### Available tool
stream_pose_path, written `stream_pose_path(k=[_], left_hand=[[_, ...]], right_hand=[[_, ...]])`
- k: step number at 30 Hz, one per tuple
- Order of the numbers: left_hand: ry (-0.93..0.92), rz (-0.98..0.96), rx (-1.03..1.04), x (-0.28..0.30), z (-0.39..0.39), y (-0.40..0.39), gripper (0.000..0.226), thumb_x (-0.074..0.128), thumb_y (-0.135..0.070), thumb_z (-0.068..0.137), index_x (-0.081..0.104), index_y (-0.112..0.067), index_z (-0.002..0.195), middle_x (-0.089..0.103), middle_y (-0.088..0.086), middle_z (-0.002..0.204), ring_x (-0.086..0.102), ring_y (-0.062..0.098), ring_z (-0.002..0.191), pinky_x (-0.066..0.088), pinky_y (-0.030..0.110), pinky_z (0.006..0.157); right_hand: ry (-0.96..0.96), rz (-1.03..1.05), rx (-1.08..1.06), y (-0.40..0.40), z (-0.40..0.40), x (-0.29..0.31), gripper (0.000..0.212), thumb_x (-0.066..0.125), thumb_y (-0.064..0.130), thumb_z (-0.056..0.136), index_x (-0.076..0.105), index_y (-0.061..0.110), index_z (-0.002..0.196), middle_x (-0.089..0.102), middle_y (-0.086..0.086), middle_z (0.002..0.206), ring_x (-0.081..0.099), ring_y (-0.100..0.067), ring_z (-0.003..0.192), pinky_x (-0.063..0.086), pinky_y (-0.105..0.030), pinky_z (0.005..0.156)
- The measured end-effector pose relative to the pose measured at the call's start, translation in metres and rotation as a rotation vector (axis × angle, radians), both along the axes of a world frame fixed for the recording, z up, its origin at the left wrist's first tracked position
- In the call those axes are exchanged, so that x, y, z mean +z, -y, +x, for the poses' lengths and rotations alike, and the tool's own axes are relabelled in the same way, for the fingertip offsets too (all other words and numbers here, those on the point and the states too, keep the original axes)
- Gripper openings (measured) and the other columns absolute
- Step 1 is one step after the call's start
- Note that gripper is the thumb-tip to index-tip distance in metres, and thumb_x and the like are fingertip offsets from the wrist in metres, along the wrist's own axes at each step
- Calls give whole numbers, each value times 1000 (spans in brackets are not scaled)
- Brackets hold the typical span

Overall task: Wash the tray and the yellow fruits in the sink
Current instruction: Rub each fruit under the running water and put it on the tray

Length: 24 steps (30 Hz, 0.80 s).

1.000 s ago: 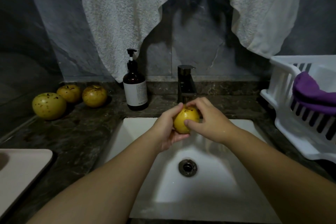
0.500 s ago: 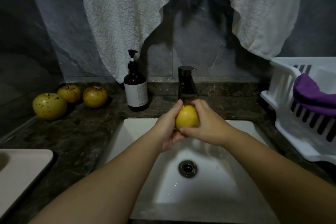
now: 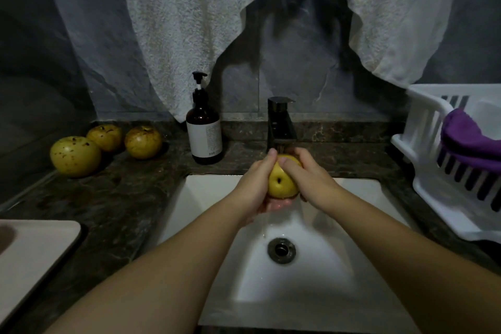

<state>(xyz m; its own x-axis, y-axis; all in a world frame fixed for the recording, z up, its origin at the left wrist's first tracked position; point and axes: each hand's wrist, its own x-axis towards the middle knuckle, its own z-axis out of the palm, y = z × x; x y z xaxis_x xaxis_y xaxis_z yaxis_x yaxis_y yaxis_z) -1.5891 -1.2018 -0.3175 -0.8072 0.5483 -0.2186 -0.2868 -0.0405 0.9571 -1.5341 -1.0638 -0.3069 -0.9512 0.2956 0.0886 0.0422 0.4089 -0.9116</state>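
Far side of the yellow fruit [image 3: 282, 184] hidden by both hands, tray [image 3: 35, 249] cut by left edge, white rack [image 3: 433, 160] and purple cloth [image 3: 471, 141] cut by right edge, bottle label [image 3: 207, 138] text too small to read

Pump bottle [image 3: 204, 127] at worktop back edge, left of tap: white label carries small print, too blurred to read. No other text visible.
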Motion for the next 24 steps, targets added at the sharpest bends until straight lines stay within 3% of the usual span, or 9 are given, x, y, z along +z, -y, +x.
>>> stream_pose_path(k=[3,6,8,10,13,15,20,24], left_hand=[[45,-115,-46,2,-1,1,76,36,-81,95,60,-19,131,78,21,99,78,28,74,59,29,52],[39,-68,-91,2,2,2,59,42,-74,98,55,-28,134,77,22,108,77,38,96,60,37,75],[-4,-48,-87,2,4,1,44,51,-67,99,46,-39,133,77,18,112,76,38,97,59,34,70],[-83,-102,-80,1,4,-1,44,49,-72,97,46,-43,130,78,12,107,77,32,86,54,29,61],[-177,-171,-16,1,0,-2,57,37,-85,91,51,-41,126,70,7,87,62,17,57,46,26,55],[-187,-170,14,-1,-3,-3,59,32,-87,91,53,-41,121,66,7,81,58,15,52,45,26,53],[-169,-224,39,-5,-4,-8,74,20,-85,93,53,-32,132,62,14,88,57,18,56,45,26,51],[-154,-241,84,-2,-9,-6,71,23,-81,97,56,-27,127,62,18,97,60,27,71,44,28,52]], right_hand=[[29,10,-35,5,-3,-2,35,45,69,96,58,42,114,67,4,103,67,-15,87,48,-23,52],[90,-61,-76,7,-4,2,43,37,67,100,62,33,110,67,-4,89,66,-19,69,42,-23,48],[141,-141,-116,6,-4,6,47,32,67,102,60,30,115,62,-7,79,60,-16,50,39,-20,42],[174,-183,-115,5,-3,8,50,33,69,100,55,30,122,64,-9,78,59,-17,43,37,-21,40],[153,-171,-65,9,1,8,46,44,72,95,44,40,128,68,-11,100,68,-21,53,39,-23,43],[147,-178,-57,12,2,11,44,48,70,94,45,40,127,68,-12,103,71,-24,57,39,-22,43],[186,-121,-101,18,1,14,52,52,76,88,49,35,119,71,-9,93,72,-22,54,38,-18,39],[199,-234,-17,17,4,10,42,54,59,94,46,34,127,73,-15,96,73,-25,61,40,-23,45]])
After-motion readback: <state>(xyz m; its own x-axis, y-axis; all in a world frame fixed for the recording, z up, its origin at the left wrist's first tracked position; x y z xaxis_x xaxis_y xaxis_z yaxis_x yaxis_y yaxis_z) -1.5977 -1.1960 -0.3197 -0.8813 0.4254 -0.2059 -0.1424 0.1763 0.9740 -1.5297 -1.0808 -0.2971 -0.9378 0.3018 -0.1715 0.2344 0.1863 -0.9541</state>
